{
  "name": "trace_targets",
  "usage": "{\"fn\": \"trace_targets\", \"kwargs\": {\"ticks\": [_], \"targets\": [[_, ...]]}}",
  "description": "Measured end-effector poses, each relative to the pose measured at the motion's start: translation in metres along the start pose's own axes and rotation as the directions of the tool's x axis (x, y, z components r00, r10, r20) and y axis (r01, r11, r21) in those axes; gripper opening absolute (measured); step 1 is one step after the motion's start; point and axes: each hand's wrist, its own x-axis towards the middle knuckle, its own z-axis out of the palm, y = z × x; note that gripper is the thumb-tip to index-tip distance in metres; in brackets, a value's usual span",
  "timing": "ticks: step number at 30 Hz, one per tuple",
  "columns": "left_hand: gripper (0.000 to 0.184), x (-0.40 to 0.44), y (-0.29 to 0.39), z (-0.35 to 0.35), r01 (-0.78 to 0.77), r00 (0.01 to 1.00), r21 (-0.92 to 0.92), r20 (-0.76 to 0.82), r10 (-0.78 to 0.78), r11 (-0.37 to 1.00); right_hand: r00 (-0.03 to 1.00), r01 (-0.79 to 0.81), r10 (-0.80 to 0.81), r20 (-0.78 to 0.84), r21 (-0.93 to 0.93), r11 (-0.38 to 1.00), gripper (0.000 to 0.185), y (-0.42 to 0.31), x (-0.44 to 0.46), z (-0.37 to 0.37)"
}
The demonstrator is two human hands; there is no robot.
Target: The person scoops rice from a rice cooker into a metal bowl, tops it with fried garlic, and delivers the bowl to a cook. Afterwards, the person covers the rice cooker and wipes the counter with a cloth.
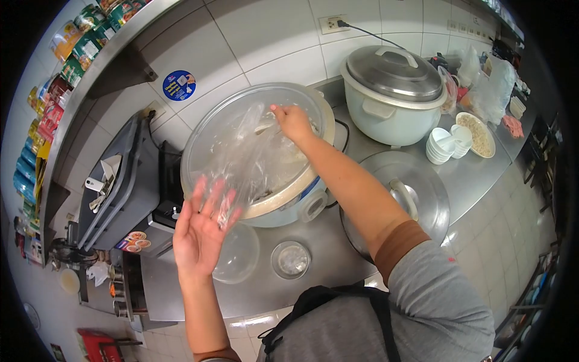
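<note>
My right hand [295, 123] is closed, pinching the upper part of a clear plastic bag [250, 160]. My left hand [202, 235] is open, palm turned up and fingers spread, with its fingertips at the bag's lower end; whether they are inside the plastic I cannot tell. Both hands are over a large uncovered rice cooker [292, 202], its wide pot lined with white remains of what looks like rice. The bag hides part of the pot's inside. Below my right forearm, a round metal lid [383, 178] with a handle lies on the steel counter [181, 286].
A second rice cooker [386, 114], covered, stands at the back right, plugged into a wall outlet [333, 24]. Stacked white cups [440, 145] and an oval dish [479, 136] are beside it. A clear bowl [238, 256] and a small metal bowl [291, 260] sit in front.
</note>
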Motion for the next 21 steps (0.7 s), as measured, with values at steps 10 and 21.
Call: {"fn": "trace_targets", "kwargs": {"ticks": [10, 21], "targets": [[0.062, -0.017, -0.036, -0.022, -0.270, 0.943, 0.195, -0.144, 0.300, 0.943, 0.978, 0.184, -0.206, -0.007, 0.484, 0.856, 0.035, -0.025, -0.101, -0.071], [0.039, -0.011, -0.034, -0.036, -0.136, 0.782, 0.959, -0.050, 0.621, 0.248, 0.996, 0.024, -0.082, -0.021, -0.860, 0.510, 0.053, 0.131, -0.269, -0.182]]}}
